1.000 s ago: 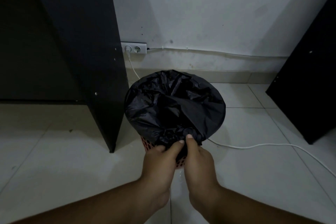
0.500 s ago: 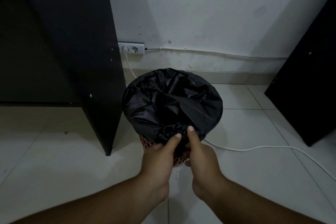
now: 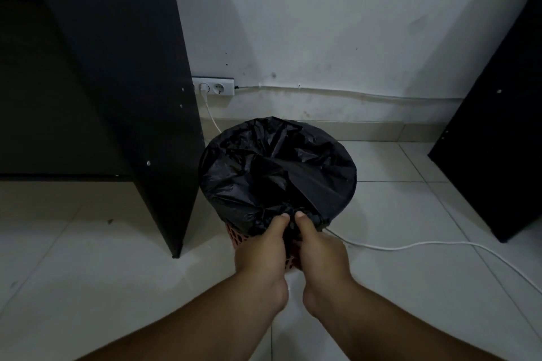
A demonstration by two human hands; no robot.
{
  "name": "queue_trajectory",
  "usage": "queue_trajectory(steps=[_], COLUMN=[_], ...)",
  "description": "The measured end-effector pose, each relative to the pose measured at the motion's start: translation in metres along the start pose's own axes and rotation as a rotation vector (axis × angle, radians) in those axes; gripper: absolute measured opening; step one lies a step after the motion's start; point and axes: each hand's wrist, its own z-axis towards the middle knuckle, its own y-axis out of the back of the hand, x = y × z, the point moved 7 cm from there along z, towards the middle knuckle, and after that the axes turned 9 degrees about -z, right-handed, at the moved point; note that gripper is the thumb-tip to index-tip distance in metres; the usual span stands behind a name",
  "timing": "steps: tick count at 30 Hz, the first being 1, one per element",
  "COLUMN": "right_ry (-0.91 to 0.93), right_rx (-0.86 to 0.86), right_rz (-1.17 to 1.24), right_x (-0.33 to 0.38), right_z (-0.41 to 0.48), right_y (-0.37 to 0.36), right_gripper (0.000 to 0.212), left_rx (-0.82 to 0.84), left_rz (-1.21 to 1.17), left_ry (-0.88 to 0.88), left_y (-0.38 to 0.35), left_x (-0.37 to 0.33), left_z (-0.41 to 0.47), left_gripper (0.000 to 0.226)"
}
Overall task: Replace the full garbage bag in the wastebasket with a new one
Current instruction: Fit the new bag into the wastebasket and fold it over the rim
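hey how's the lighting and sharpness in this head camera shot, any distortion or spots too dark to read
Head view: dim, flat light. The black garbage bag shows only faint creases. Both hands' grip, left hand and right hand, stays readable. The dark panel leans from wide-angle distortion. Focus is soft; no glare.

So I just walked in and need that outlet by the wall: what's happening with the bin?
A person is crouched over the red mesh wastebasket, with the left hand and right hand both pinching the gathered near edge of the black garbage bag. The bag is stretched over the rim and not lifted out. No new bag is visible.
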Motion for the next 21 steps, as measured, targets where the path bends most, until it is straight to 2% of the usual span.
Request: queue_trajectory(steps=[4,9,15,18,21], right_ry=[0.048,0.013,0.011,0.015,0.010], right_rx=[0.016,0.058,0.077,0.031,-0.023], right_rz=[-0.021,0.019,0.016,-0.041,-0.061], right_x=[0.012,0.016,0.011,0.021,0.025], right_z=[0.003,0.000,0.004,0.011,0.016], right_y=[0.008,0.005,0.001,0.017,0.031], right_gripper=[0.023,0.016,0.029,0.036,0.032], left_rx=[-0.031,-0.036,-0.070,-0.078,-0.090], left_rz=[-0.021,-0.052,-0.079,-0.096,-0.134], left_ry=[-0.006,0.047,0.023,0.012,0.040], left_y=[-0.006,-0.006,-0.001,-0.001,-0.003], left_x=[0.002,0.003,-0.004,-0.008,-0.012], left_z=[0.005,0.015,0.012,0.009,0.005], left_gripper=[0.032,0.034,0.021,0.022,0.019])
